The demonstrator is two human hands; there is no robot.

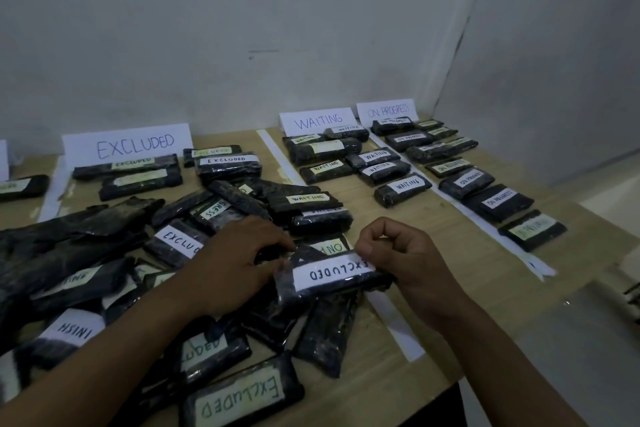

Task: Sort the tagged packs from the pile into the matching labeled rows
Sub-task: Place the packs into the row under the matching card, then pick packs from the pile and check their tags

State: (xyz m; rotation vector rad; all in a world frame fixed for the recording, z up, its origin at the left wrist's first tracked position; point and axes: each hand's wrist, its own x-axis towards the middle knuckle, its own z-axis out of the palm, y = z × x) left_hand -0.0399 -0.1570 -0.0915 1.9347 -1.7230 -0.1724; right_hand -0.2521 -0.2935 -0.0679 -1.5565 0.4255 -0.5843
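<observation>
A black pack with a white EXCLUDED tag (pixel 329 282) lies upside down to me at the near middle of the pile (pixel 145 288). My left hand (pixel 239 263) holds its left end, fingers curled over the pack. My right hand (pixel 394 253) pinches its right end at the tag's edge. Standing paper signs mark the rows: EXCLUDED (pixel 128 146), WAITING (pixel 317 121) and ON PROGRESS (pixel 386 112). Several tagged packs lie in each of those rows. A pack tagged ON PROGRESS (pixel 329 246) lies just behind the held one.
White tape strips (pixel 277 156) divide the wooden table (pixel 433 288) into rows. A further pack (pixel 20 185) lies at the far left beside a cut-off sign. The wall stands close behind the signs. The table's front edge runs at the lower right, with grey floor beyond.
</observation>
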